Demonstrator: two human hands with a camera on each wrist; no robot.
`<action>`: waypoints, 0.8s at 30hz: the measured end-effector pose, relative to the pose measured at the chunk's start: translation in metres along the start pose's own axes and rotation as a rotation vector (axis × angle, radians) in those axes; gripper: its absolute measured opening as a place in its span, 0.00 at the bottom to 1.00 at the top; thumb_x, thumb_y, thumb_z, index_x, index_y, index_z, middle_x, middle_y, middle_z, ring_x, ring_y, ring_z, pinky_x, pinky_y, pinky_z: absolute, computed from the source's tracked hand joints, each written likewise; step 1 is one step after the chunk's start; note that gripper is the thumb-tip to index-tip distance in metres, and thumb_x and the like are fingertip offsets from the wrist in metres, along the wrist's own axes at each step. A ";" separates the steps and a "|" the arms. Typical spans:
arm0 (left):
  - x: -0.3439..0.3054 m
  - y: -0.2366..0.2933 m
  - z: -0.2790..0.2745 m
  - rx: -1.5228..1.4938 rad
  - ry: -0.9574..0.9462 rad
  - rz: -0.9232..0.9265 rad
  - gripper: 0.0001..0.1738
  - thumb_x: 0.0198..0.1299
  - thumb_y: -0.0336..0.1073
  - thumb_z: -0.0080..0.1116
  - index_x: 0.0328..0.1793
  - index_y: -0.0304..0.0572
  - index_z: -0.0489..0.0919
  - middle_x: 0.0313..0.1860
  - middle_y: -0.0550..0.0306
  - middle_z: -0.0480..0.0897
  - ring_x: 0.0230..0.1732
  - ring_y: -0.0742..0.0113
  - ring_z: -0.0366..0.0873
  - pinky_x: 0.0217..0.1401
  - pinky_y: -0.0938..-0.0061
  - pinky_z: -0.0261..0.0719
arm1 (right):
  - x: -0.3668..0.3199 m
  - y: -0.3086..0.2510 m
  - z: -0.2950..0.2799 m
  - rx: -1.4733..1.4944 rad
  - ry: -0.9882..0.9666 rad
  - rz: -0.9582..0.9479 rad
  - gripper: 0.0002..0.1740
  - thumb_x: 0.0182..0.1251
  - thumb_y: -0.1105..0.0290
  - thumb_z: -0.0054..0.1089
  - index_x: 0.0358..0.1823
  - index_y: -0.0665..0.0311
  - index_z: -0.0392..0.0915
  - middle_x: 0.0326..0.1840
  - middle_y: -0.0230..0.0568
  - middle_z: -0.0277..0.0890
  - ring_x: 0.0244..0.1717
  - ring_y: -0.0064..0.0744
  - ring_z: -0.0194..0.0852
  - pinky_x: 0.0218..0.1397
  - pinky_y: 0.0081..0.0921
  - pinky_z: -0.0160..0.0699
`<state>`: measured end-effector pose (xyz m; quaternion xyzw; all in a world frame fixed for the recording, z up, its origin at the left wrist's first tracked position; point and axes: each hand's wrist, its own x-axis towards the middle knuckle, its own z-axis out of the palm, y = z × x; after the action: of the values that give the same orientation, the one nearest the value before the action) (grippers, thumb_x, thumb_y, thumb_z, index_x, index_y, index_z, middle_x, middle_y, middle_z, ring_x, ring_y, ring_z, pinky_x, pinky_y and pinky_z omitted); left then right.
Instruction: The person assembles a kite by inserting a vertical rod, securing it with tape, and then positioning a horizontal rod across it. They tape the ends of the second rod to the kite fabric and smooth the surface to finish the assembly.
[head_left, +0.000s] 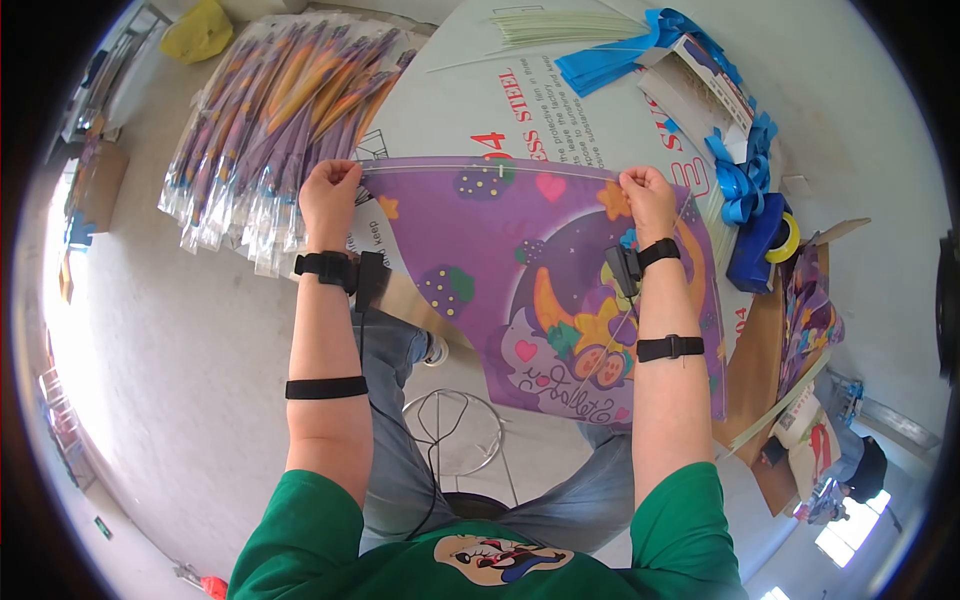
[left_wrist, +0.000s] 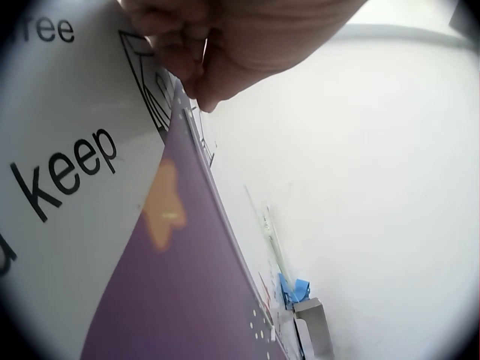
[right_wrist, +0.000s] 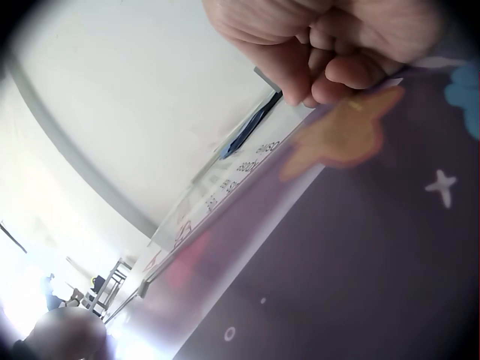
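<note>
A purple kite (head_left: 440, 215) with printed stars, hearts and a moon is spread between both hands, its lower part hanging over the lap. Along its top edge runs a thin pale rod (head_left: 430, 168); another thin rod crosses its right side. At the upper left corner, the left hand (head_left: 329, 200) pinches the edge between thumb and fingers. My right hand (head_left: 650, 205) pinches the same edge farther right, just above an orange star (right_wrist: 341, 135) in the right wrist view. In the left wrist view the kite's corner narrows up to the left fingertips (left_wrist: 210, 97).
Plastic-bagged kites (head_left: 290, 120) lie heaped at the left of the table (head_left: 450, 105). Toward the back are pale rods (head_left: 560, 28), blue strips (head_left: 610, 65) and an open box (head_left: 700, 90). A blue tape dispenser (head_left: 757, 245) stands at the right, beside a cardboard box (head_left: 760, 390). Below is a stool (head_left: 455, 430).
</note>
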<state>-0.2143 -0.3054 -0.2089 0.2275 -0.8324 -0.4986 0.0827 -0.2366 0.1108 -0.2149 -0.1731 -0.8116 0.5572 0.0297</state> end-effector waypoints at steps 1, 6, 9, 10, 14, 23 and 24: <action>0.000 0.000 0.000 0.006 0.003 -0.003 0.09 0.52 0.34 0.63 0.37 0.37 0.82 0.27 0.61 0.81 0.30 0.75 0.77 0.36 0.81 0.74 | -0.001 -0.001 0.001 -0.021 0.013 -0.006 0.03 0.59 0.75 0.60 0.33 0.64 0.75 0.26 0.27 0.73 0.25 0.14 0.66 0.28 0.13 0.63; 0.000 0.000 0.001 0.032 0.003 0.021 0.09 0.52 0.34 0.63 0.36 0.37 0.82 0.27 0.60 0.82 0.30 0.73 0.78 0.36 0.79 0.75 | 0.000 0.003 0.001 -0.069 0.057 -0.034 0.04 0.55 0.74 0.62 0.31 0.67 0.78 0.26 0.31 0.78 0.27 0.19 0.72 0.33 0.18 0.72; 0.000 -0.001 0.002 0.054 0.015 0.045 0.09 0.52 0.34 0.63 0.36 0.37 0.82 0.27 0.59 0.82 0.30 0.72 0.78 0.36 0.78 0.75 | -0.001 0.001 0.002 -0.101 0.038 -0.029 0.03 0.59 0.75 0.60 0.33 0.65 0.76 0.27 0.27 0.73 0.26 0.15 0.67 0.31 0.14 0.66; 0.000 -0.001 0.002 0.064 0.014 0.044 0.08 0.52 0.34 0.63 0.36 0.37 0.82 0.28 0.59 0.82 0.30 0.71 0.79 0.36 0.78 0.75 | 0.000 0.003 0.003 -0.101 0.041 -0.033 0.03 0.59 0.75 0.60 0.33 0.65 0.76 0.27 0.27 0.73 0.26 0.15 0.67 0.31 0.14 0.66; 0.001 -0.003 0.003 0.087 0.013 0.052 0.08 0.52 0.34 0.63 0.36 0.37 0.82 0.28 0.58 0.82 0.30 0.71 0.79 0.36 0.78 0.75 | -0.002 -0.001 0.004 -0.145 0.056 -0.041 0.03 0.58 0.75 0.60 0.32 0.66 0.76 0.26 0.27 0.74 0.26 0.15 0.67 0.32 0.14 0.67; 0.003 -0.006 0.005 0.077 0.015 0.038 0.09 0.52 0.34 0.63 0.36 0.37 0.82 0.27 0.58 0.82 0.29 0.71 0.79 0.35 0.77 0.76 | -0.002 0.000 0.005 -0.138 0.062 -0.053 0.03 0.58 0.76 0.60 0.32 0.66 0.76 0.26 0.28 0.74 0.26 0.15 0.68 0.31 0.14 0.67; 0.002 -0.005 0.005 0.077 0.015 0.038 0.09 0.52 0.34 0.63 0.36 0.37 0.82 0.27 0.58 0.82 0.29 0.71 0.79 0.35 0.77 0.76 | -0.002 0.000 0.005 -0.137 0.062 -0.053 0.03 0.58 0.76 0.60 0.32 0.66 0.76 0.26 0.28 0.74 0.26 0.15 0.68 0.31 0.14 0.67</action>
<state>-0.2165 -0.3046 -0.2153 0.2184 -0.8544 -0.4629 0.0897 -0.2356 0.1055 -0.2160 -0.1706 -0.8509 0.4936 0.0576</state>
